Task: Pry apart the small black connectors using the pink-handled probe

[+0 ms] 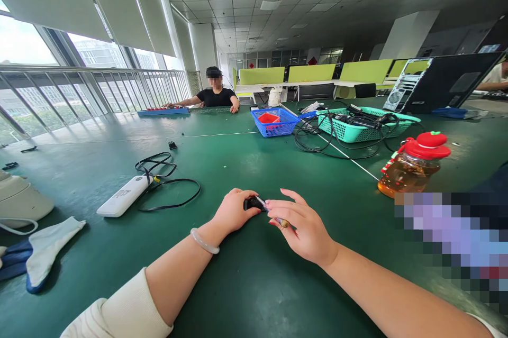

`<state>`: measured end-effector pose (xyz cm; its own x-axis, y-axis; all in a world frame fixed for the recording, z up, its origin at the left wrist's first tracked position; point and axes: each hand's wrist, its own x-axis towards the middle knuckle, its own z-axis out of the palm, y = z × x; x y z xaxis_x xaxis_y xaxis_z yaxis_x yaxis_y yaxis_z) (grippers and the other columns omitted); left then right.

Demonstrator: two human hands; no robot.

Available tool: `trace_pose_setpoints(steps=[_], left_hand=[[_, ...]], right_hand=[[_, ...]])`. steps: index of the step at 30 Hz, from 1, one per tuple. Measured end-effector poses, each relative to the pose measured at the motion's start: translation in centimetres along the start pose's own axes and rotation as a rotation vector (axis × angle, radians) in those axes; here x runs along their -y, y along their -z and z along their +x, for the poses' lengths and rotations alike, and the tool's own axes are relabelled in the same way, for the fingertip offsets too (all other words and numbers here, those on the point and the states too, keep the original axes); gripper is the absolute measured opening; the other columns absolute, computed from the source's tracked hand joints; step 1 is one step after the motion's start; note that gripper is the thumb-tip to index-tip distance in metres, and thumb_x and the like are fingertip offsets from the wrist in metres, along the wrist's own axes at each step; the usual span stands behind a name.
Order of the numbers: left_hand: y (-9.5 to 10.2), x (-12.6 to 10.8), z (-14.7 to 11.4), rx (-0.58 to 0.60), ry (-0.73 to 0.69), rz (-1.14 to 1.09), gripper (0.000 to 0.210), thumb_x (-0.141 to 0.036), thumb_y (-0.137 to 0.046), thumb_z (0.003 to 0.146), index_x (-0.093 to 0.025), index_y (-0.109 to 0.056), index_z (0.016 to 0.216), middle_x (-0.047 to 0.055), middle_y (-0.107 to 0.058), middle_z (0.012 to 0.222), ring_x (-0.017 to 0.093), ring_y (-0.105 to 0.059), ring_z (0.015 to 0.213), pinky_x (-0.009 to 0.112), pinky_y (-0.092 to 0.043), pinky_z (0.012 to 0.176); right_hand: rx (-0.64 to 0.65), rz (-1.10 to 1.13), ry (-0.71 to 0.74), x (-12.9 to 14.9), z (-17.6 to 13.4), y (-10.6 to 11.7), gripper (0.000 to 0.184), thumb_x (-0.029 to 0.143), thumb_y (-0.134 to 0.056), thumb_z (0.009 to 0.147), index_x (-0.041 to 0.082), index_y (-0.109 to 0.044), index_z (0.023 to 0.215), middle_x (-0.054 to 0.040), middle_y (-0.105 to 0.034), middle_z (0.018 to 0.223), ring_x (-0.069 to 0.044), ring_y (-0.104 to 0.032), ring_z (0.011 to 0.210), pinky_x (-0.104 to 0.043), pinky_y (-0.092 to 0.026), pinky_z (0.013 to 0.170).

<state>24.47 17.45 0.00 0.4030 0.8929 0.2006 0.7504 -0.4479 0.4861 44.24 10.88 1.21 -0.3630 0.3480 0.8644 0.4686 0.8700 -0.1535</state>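
On the green tabletop (238, 285), my left hand (234, 210) is closed around a small black object (252, 202), steadying it from the left side. What kind of object it is cannot be made out, as my fingers cover part of it. In my right hand (304, 224), a slim tool like a small screwdriver (282, 222) is pinched between thumb and fingers. The tool has a light shaft and a gold-coloured rounded end. Its far tip reaches the black object or lies right beside it.
To the left lie a white power bank (126, 196) with a black cable (178, 208) and a work glove (55, 248). A jar with a red lid (413, 166) stands right. Farther back are a blue basket (277, 129), a green basket (349, 134) and a seated person (216, 96).
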Motion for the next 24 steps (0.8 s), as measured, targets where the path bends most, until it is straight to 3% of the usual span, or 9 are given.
trace_pose_setpoints(steps=[5, 12, 24], left_hand=[[0.04, 0.00, 0.03, 0.018, 0.013, -0.005, 0.036, -0.035, -0.066, 0.079, -0.026, -0.067, 0.115, 0.005, -0.069, 0.109, 0.025, -0.057, 0.110, 0.038, -0.046, 0.098], [-0.21, 0.28, 0.06, 0.009, -0.005, -0.004, 0.035, -0.026, -0.064, 0.078, -0.028, -0.067, 0.113, 0.003, -0.070, 0.106, 0.024, -0.057, 0.109, 0.038, -0.046, 0.097], [-0.18, 0.31, 0.06, 0.007, -0.010, -0.015, 0.035, -0.026, -0.064, 0.078, -0.027, -0.067, 0.113, 0.003, -0.070, 0.106, 0.024, -0.058, 0.108, 0.039, -0.047, 0.097]], right_hand=[[0.004, 0.036, 0.000, 0.17, 0.04, 0.09, 0.019, 0.010, -0.055, 0.091, 0.023, -0.057, 0.104, -0.0021, -0.074, 0.091, -0.018, -0.072, 0.087, -0.048, -0.046, 0.103], [0.114, 0.039, 0.049, 0.57, 0.08, -0.09, 0.018, 0.007, -0.051, 0.091, 0.023, -0.056, 0.098, -0.0018, -0.073, 0.092, -0.015, -0.071, 0.081, -0.049, -0.041, 0.106], [0.103, 0.006, 0.042, 0.60, 0.06, -0.19, 0.018, 0.006, -0.050, 0.090, 0.022, -0.056, 0.098, -0.0024, -0.073, 0.091, -0.015, -0.070, 0.082, -0.050, -0.041, 0.105]])
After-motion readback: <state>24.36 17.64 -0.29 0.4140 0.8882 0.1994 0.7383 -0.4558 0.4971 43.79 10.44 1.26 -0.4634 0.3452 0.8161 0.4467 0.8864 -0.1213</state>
